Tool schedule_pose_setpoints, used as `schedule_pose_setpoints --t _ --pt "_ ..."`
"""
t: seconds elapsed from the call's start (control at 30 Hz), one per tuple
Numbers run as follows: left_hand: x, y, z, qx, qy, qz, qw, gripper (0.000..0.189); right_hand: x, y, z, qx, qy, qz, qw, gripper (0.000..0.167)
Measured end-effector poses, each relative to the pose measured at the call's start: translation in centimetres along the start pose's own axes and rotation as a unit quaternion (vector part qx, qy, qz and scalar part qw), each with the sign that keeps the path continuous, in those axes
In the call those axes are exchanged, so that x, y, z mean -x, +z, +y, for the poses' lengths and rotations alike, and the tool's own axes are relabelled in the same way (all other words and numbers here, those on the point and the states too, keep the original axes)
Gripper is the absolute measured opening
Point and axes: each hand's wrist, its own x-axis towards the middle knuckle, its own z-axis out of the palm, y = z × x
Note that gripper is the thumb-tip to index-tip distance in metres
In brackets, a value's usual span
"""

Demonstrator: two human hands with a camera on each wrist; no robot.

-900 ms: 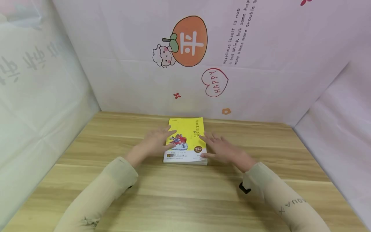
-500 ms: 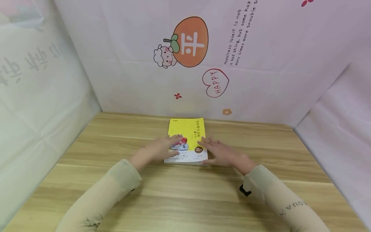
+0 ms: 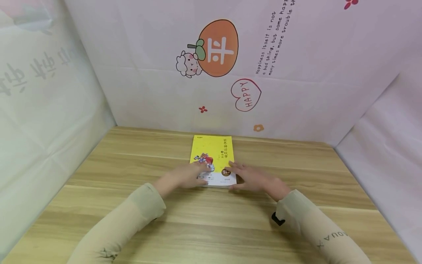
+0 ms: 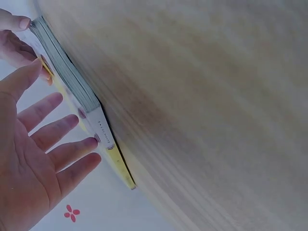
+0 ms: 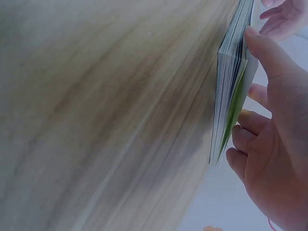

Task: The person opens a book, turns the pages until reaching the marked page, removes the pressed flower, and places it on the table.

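Note:
A paperback book [image 3: 211, 146] with a yellow and white cover lies flat near the table's back edge. My left hand [image 3: 191, 175] is over its lower left part; the left wrist view shows spread fingers [image 4: 67, 130] beside the spine. My right hand [image 3: 252, 178] is at the lower right corner. In the right wrist view, its thumb [image 5: 272, 55] reaches the near page edge and its curled fingers [image 5: 245, 137] lie along the cover's side. There the front cover [image 5: 237, 103] stands slightly off the pages, with a yellow-green strip showing in the gap.
The wood-grain table [image 3: 204, 227] extends forward from the book. A printed white sheet [image 3: 148, 95] rises right behind it, and pale sheets hang at the left and right sides.
Both hands have moved nearer to the book's front edge. My left hand has come inward over the lower left of the cover. The book keeps its place.

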Motion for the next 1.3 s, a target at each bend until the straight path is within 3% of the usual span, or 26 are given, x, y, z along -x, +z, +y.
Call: schedule_pose_setpoints --t 1.3 --pt "-0.36 0.21 0.28 0.003 0.016 0.004 0.9999 0.051 -0.24 -0.65 -0.10 -0.026 -0.025 0.006 0.9993 0.067"
